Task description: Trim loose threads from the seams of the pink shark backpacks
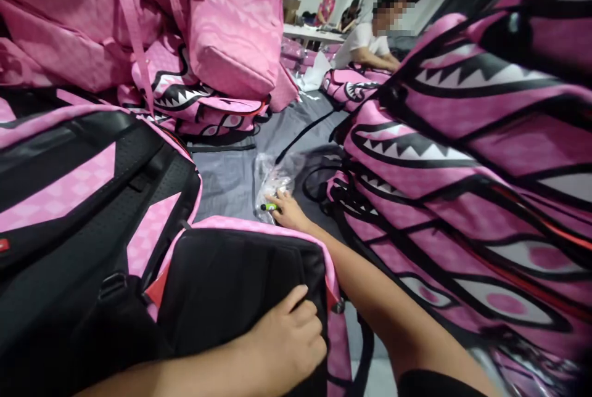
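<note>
My right hand (289, 209) reaches forward to a crumpled clear plastic bag (264, 172) on the grey cloth, its fingers stretched out over small whitish contents that I cannot make out. A short lime-green and black stick-like object (269, 206) pokes out beside the thumb; whether the hand grips it is unclear. In front of me lies a pink backpack with its black back panel (231, 286) upward. My left hand (296, 329) rests on this panel with curled fingers, their tips hidden underneath.
Stacked pink shark-mouth backpacks (462, 150) rise at the right. More pink bags (231, 33) are piled at the back left, and another black-backed backpack (83, 200) lies at the left. A loose black strap (305, 132) crosses the grey cloth (222, 181). A person in white (365, 42) works beyond.
</note>
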Motion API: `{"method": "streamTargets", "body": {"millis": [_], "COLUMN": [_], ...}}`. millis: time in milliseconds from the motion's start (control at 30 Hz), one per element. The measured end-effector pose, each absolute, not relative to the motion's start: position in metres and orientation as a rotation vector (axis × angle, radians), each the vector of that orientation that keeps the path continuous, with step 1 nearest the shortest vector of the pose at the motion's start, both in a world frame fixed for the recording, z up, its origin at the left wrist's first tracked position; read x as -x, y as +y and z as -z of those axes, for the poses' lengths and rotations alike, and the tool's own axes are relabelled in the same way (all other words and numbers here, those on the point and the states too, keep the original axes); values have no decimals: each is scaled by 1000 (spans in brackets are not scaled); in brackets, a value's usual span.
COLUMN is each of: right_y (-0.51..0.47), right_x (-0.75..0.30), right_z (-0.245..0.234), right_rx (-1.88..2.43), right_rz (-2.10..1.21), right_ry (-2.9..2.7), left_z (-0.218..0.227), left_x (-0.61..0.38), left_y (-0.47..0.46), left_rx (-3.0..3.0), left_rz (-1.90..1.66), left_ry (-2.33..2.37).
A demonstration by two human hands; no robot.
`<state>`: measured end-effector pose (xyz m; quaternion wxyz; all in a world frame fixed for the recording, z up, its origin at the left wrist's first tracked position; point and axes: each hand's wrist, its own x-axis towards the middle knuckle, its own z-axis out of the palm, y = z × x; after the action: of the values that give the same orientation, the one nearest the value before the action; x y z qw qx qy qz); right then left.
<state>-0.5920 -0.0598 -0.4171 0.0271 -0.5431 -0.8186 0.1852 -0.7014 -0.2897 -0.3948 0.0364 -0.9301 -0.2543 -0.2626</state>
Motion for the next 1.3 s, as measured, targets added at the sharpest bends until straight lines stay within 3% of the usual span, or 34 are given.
{"method": "streamTargets", "body": {"millis": [167,400,500,633,733,900,1033,1300], "right_y": [-37,-33,-45,-118,-225,-364,-390,-390], "right_x": [636,730,708,614,556,548,567,561], "right_z": [391,341,310,275,290,374,406,397], "right_rx": [1442,1214,1259,1324,1391,1444,1503,1519], "right_rz": [-797,-1155,-1077,-607,-485,-553,-461,-404], "right_ry": [-2786,-2739,-2493,-1754,-1444,-911,-916,-1252], "left_z": [405,392,386,377,366,355,355,356], "left_x": [697,706,712,721,726,733,735,735], "left_y": [-289,-286,-282,-276,-274,-285,-295,-299], "left_rx": [2826,2962,3008,3017,3007,2873,2748,2693], "left_rz": [929,577,679,624,528,505,599,569], "left_ry": [-783,-760,-739,-704,-659,-574,-536,-527]}}
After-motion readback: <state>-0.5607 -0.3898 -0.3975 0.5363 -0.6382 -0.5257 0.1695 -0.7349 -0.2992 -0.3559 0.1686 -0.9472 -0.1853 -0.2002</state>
